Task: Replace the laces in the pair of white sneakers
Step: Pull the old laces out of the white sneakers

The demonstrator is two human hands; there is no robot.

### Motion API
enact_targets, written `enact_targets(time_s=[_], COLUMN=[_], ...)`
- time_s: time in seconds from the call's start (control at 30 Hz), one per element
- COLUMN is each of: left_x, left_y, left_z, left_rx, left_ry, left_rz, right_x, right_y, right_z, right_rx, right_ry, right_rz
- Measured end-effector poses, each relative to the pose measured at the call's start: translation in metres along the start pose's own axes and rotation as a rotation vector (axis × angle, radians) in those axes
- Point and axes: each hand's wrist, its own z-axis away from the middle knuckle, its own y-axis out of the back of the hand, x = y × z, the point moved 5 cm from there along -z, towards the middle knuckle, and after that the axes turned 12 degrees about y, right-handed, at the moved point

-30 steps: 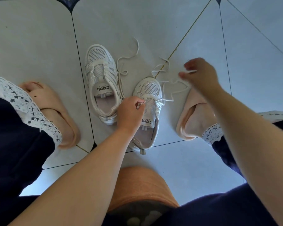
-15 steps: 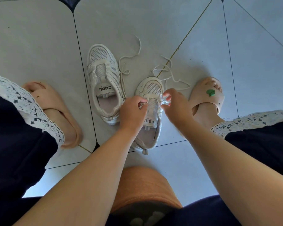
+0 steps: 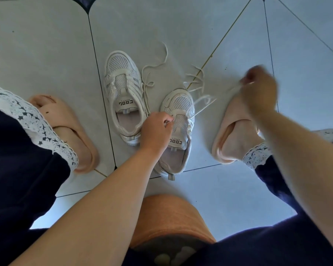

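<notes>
Two white mesh sneakers lie on the tiled floor, toes pointing away from me. The left sneaker [image 3: 123, 96] is laced, and its loose lace end [image 3: 152, 73] trails to its right. My left hand [image 3: 156, 129] pinches the eyelet edge of the right sneaker [image 3: 179, 131]. My right hand [image 3: 258, 87], blurred, is raised far to the right and grips a white lace [image 3: 204, 104] that runs taut from the right sneaker's eyelets up to my fingers. More of that lace lies tangled on the floor beyond the toe.
My feet in peach slides sit either side of the shoes: left slide [image 3: 65, 127], right slide [image 3: 231, 131]. Dark lace-trimmed trousers cover both knees. An orange stool edge [image 3: 169, 217] shows below. Grey floor tiles [image 3: 161, 22] stretch beyond.
My right hand has left the right sneaker's eyelets and swung up and to the right, drawing the lace out taut. My left hand has stayed on the sneaker.
</notes>
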Motion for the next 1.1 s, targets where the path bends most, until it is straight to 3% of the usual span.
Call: enact_targets(time_s=[0.07, 0.13, 0.2, 0.3, 0.4, 0.6, 0.77, 0.87, 0.97, 1.1], left_x=[0.000, 0.000, 0.000, 0.000, 0.000, 0.000, 0.000, -0.002, -0.001, 0.000], left_y=[0.000, -0.002, -0.003, -0.002, -0.002, -0.003, -0.003, -0.003, -0.002, -0.002], left_z=[0.000, 0.001, 0.001, 0.001, 0.001, 0.002, 0.001, 0.001, 0.002, 0.004], left_rx=[0.004, -0.001, -0.005, -0.002, 0.003, 0.014, 0.004, -0.006, -0.003, -0.008], left_ry=[0.008, 0.020, 0.031, 0.024, 0.021, 0.026, 0.026, 0.026, 0.022, 0.025], left_rz=[-0.004, -0.009, -0.012, 0.006, 0.003, -0.019, -0.017, -0.006, 0.000, -0.020], right_x=[0.018, 0.022, 0.006, -0.019, -0.034, -0.033, -0.037, -0.026, -0.009, -0.017], right_y=[0.045, 0.061, 0.042, -0.019, -0.063, -0.087, -0.089, -0.043, 0.019, 0.068], right_z=[-0.018, -0.022, -0.016, 0.021, 0.059, 0.075, 0.066, 0.030, -0.007, -0.024], right_rx=[0.312, 0.381, 0.210, -0.268, -0.507, -0.459, -0.524, -0.229, 0.128, 0.356], right_ry=[-0.204, -0.207, -0.150, 0.017, 0.205, 0.267, 0.374, 0.132, -0.178, -0.160], right_rz=[-0.283, -0.355, -0.341, -0.147, -0.026, 0.111, 0.162, 0.061, -0.371, -0.652])
